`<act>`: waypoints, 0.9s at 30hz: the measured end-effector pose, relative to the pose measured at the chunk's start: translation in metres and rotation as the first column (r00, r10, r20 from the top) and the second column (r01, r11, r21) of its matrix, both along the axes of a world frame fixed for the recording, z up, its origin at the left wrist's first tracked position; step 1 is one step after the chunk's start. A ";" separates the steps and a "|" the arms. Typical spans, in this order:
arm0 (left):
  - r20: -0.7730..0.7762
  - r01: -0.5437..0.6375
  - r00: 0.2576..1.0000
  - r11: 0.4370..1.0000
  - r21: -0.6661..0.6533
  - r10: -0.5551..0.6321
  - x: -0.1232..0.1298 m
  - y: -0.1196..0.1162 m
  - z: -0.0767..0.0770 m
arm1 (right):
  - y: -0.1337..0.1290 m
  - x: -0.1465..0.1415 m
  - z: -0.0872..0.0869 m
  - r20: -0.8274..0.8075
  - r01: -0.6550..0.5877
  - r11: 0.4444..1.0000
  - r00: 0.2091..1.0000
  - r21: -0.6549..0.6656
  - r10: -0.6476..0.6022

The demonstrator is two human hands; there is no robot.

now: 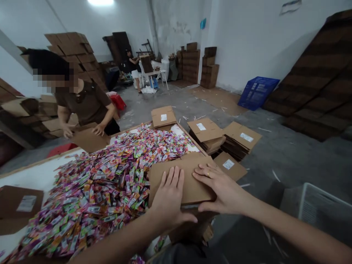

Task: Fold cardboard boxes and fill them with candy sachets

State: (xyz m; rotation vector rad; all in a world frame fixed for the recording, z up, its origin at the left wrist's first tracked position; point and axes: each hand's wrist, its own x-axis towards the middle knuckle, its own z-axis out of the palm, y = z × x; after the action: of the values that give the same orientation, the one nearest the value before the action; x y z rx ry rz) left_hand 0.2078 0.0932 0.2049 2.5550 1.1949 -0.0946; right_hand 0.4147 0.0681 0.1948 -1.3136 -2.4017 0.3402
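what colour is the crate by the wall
Blue, with a lattice pattern: a plastic crate, best seen in the head view.

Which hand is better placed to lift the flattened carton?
Right, probably: the right hand lies across the flattened carton, clear of the candy packets; the left hand sits right beside them.

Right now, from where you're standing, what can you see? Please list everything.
flat cardboard sheet: 1, brown, at the table's near edge
small wrapped packets: hundreds, multicoloured, heaped on the table
table: 1, white with wooden edge, under the packets
flattened carton stacks: 2, brown with white labels, beyond the table
blue plastic crate: 1, blue, tilted near the wall
pale plastic crate: 1, whitish, lower right
co-worker: 1, brown top, across the table
distant person: 1, dark top, far back
left hand: 1, bare, flat on the sheet
right hand: 1, ringed, flat on the sheet
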 end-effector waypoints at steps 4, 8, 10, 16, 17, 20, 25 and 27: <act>0.006 -0.037 0.999 0.999 -0.001 0.037 0.007 -0.005 -0.011 | 0.003 -0.002 0.000 0.050 0.033 0.999 0.998 -0.028 -0.032; 0.010 -0.061 0.998 0.997 -0.041 0.062 0.010 -0.004 -0.013 | 0.003 -0.009 -0.007 0.020 0.048 0.999 0.999 -0.025 -0.048; -0.049 -0.081 0.996 0.994 -0.080 0.077 0.009 -0.005 -0.012 | 0.003 -0.014 -0.012 0.001 0.060 0.998 0.998 -0.018 -0.060; -0.090 -0.044 0.995 0.999 0.006 0.044 0.005 0.009 0.006 | 0.011 -0.023 -0.007 0.070 0.052 0.999 0.996 0.012 -0.052; -0.089 -0.019 0.996 0.999 0.048 0.023 0.006 0.016 0.012 | 0.014 -0.023 -0.003 0.093 0.050 0.999 0.994 0.010 -0.051; -0.119 0.071 0.991 0.992 0.107 -0.058 0.013 0.039 0.024 | 0.021 -0.017 0.009 0.138 0.050 0.999 0.989 0.000 -0.049; -0.119 0.126 0.986 0.988 0.092 -0.115 0.027 0.038 0.012 | 0.025 0.014 0.018 -0.042 -0.107 0.994 0.993 -0.038 0.106; -0.082 0.115 0.991 0.984 0.135 -0.105 0.029 0.025 0.010 | 0.025 0.031 0.024 -0.219 -0.177 0.980 0.964 -0.094 0.153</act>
State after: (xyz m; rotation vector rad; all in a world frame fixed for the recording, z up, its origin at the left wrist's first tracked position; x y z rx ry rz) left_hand 0.2369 0.1178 0.2149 2.7619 1.1227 -0.1371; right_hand 0.4453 0.0933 0.2190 -1.0634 -2.3443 0.6377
